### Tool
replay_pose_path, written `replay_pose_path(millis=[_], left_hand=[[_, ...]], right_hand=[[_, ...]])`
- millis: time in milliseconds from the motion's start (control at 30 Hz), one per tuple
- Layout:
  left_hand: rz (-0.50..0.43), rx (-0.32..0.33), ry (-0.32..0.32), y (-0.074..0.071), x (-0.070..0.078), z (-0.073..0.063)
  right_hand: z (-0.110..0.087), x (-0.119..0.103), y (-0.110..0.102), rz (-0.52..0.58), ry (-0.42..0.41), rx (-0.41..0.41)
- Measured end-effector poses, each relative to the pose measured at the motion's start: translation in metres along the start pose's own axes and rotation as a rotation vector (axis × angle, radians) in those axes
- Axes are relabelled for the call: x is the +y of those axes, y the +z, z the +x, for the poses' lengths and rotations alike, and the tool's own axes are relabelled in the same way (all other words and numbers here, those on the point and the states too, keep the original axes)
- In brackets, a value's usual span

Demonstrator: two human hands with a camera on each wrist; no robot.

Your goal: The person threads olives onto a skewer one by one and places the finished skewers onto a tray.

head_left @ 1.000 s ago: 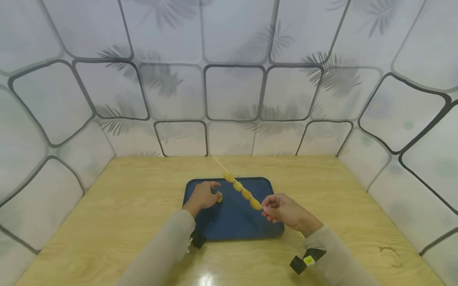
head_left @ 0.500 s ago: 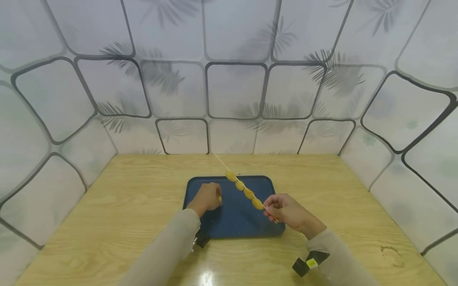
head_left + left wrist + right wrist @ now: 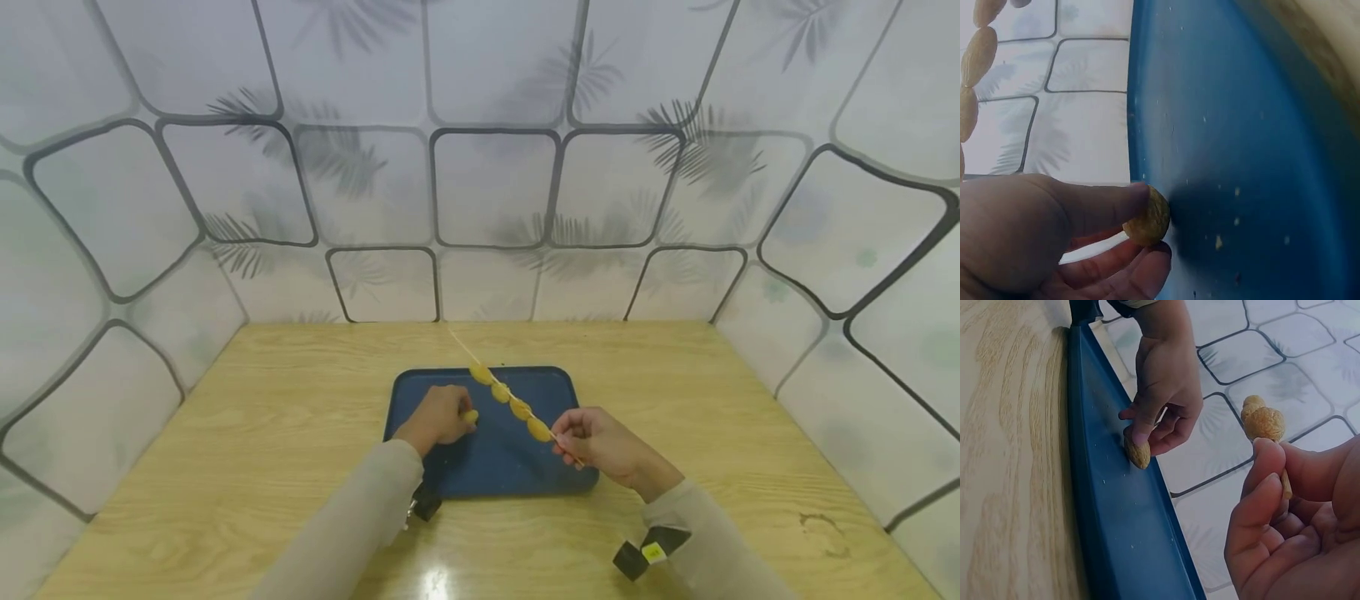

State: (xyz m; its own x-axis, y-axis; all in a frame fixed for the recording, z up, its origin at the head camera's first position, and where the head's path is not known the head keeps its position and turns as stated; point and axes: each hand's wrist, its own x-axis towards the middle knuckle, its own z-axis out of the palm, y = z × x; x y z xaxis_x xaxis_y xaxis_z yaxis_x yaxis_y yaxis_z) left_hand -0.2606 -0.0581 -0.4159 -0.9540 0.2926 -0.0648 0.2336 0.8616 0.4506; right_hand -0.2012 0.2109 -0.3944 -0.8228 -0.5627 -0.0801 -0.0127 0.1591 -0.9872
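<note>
In the head view my right hand (image 3: 603,443) pinches the lower end of a thin wooden skewer (image 3: 461,342), which slants up to the left above the tray. Several oval yellow-brown food pieces (image 3: 519,408) are threaded along its lower and middle part; its upper end is bare. My left hand (image 3: 441,415) pinches a loose piece of the same kind (image 3: 470,416) between thumb and fingers. The left wrist view has that piece (image 3: 1150,219) close to the tray surface; whether it touches is unclear. Their exact kind cannot be told.
Under both hands lies a dark blue tray (image 3: 517,479), with small crumbs on it in the left wrist view. It rests on a light wood-grain table (image 3: 285,400). A patterned wall covering (image 3: 487,192) rises behind and at both sides.
My left thumb and fingers have come together on the loose piece, and the hand has shifted slightly right with it. My right hand stays nearly still with the skewer.
</note>
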Motion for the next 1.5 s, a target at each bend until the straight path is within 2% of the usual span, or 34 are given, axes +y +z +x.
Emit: replay_pose_path(millis=[100,167,300,433,533,667,767,933,1200,1367,1500], left_hand=[[-0.001,0.008,0.008,0.001,0.0,0.0],[-0.035,0.003,-0.001,0.002,-0.002,0.0],[-0.162,0.004,-0.041,-0.003,-0.004,-0.001],[-0.364,0.01,-0.079,-0.011,-0.007,-0.006],[-0.548,0.013,-0.082,-0.016,-0.011,-0.01],[-0.783,0.027,-0.059,-0.021,-0.017,-0.013],[-0.891,0.032,-0.041,-0.025,-0.021,-0.016],[-0.952,0.069,0.013,-0.034,-0.025,-0.024],[-0.938,0.103,0.088,-0.048,-0.026,-0.034],[-1.018,0.136,0.112,-0.055,-0.028,-0.039],[-1.108,0.17,0.094,-0.06,-0.033,-0.042]], right_hand=[[0.0,0.001,-0.001,-0.003,-0.008,-0.009],[-0.001,0.002,-0.001,-0.004,-0.011,-0.005],[-0.003,0.005,-0.004,-0.005,-0.019,0.001],[-0.005,0.006,-0.008,-0.017,-0.031,-0.012],[-0.006,0.007,-0.01,-0.026,-0.029,-0.017],[-0.007,0.007,-0.011,-0.056,-0.015,-0.011],[-0.009,0.006,-0.01,-0.076,-0.014,-0.008],[-0.012,0.006,-0.01,-0.096,-0.028,-0.016],[-0.02,0.007,-0.011,-0.107,-0.029,-0.04],[-0.023,0.004,-0.009,-0.114,-0.045,-0.074],[-0.023,0.001,-0.008,-0.109,-0.05,-0.1]])
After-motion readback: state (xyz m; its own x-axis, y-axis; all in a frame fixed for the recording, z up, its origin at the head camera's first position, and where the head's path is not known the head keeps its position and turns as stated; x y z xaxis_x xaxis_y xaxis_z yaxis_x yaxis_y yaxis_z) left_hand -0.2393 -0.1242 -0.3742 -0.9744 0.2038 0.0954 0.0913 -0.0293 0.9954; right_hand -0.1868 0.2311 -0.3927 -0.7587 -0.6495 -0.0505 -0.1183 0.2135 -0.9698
